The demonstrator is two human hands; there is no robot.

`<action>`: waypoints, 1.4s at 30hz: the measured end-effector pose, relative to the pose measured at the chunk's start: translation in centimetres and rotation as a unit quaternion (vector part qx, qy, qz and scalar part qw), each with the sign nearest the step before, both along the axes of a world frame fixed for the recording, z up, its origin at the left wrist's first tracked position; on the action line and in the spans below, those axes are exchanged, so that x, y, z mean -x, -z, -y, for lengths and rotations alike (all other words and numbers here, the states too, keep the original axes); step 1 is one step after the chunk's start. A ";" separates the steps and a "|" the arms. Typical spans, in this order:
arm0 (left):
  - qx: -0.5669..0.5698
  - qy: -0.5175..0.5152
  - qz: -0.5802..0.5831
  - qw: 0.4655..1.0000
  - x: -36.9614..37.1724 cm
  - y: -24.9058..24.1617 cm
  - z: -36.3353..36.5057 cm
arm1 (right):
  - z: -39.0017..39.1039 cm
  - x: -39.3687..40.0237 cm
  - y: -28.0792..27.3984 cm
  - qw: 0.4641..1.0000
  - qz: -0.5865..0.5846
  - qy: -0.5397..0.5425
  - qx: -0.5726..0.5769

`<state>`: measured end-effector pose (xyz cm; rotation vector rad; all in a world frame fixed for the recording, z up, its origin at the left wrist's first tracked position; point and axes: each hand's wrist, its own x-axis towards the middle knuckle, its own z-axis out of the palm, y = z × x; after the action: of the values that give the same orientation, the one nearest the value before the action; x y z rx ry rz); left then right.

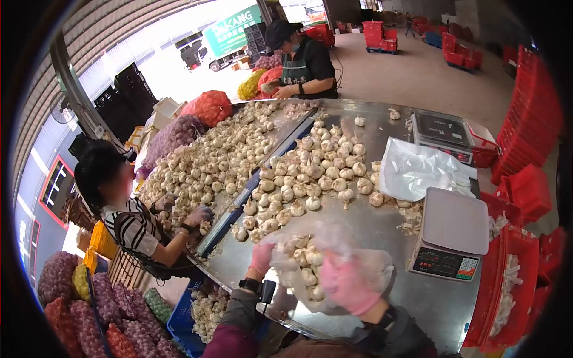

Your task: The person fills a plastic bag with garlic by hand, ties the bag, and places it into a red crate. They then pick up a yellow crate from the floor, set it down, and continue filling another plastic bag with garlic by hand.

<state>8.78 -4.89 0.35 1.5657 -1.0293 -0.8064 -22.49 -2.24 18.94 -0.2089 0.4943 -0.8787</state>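
Both my hands wear pink gloves and are at a clear plastic bag (370, 268) holding several garlic bulbs, over the metal table (370, 224). My left hand (261, 259) is closed on the bag's left edge. On the bag's right side, my right hand (349, 281) is closed on the plastic, its fingers partly blurred. Just beyond the bag lies a pile of loose garlic (310, 173). A scale (455, 222) stands to the right, with a stack of clear bags (421, 170) behind it.
A blue-edged divider (256, 179) separates a second garlic heap (209, 152). One co-worker (137, 209) reaches into that heap at the left; another (307, 65) stands at the far edge. Red crates (510, 286) line the right side. A blue crate (182, 316) sits below the table at the left.
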 end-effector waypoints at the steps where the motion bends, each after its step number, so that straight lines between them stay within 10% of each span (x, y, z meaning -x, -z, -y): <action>1: 0.024 -0.059 -0.154 0.986 0.7 -3.1 0.2 | -0.2 -0.8 -1.2 0.998 0.041 -0.045 -0.009; 2: 0.036 -0.050 -0.150 0.987 0.5 -6.0 0.0 | -0.4 -0.9 -2.1 0.992 0.083 -0.091 -0.019; 4: -0.046 -0.046 -0.120 0.991 4.5 -13.4 -0.2 | -0.4 3.6 -1.3 0.939 -0.218 0.055 0.261; 6: 0.004 0.050 -0.061 0.997 10.5 -19.3 -0.1 | -0.9 9.0 -1.0 0.990 -0.071 0.108 0.054; 12: 0.014 0.295 -0.074 0.953 23.6 -23.1 -3.6 | -4.6 14.2 7.5 0.940 -0.224 0.255 -0.041; 15: -0.015 0.197 -0.073 0.978 22.5 -22.7 -3.5 | -4.0 13.6 8.3 0.862 -0.434 0.246 0.086; 18: -0.030 0.120 -0.124 0.985 17.0 -18.7 -3.0 | -4.8 15.4 12.0 0.893 -0.357 0.267 0.057; 21: -0.067 0.084 -0.068 0.992 11.2 -13.1 -2.0 | -5.4 18.8 16.5 0.582 -0.700 0.290 0.294; 22: -0.102 0.069 0.069 0.990 11.2 -13.4 -1.8 | -5.8 19.4 16.4 0.584 -0.703 0.284 0.291; 24: 0.105 0.065 0.541 0.832 16.4 -15.6 -2.1 | -6.4 20.3 14.6 0.819 -0.478 0.317 0.028; 28: 0.180 0.458 0.319 0.810 30.9 -12.8 -4.1 | -5.5 19.3 11.6 0.881 -0.361 0.302 -0.030; 36: 0.043 0.574 0.549 0.606 28.5 -7.9 -4.8 | -4.8 20.3 12.9 0.888 -0.307 0.338 -0.061; 42: -0.049 0.482 0.677 0.554 19.1 -8.1 -1.8 | -4.4 19.2 11.9 0.893 -0.294 0.331 -0.085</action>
<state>-10.36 -3.09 8.41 1.4740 -3.2127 -0.0608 -41.68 2.16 7.01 -0.1421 1.2529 -1.4371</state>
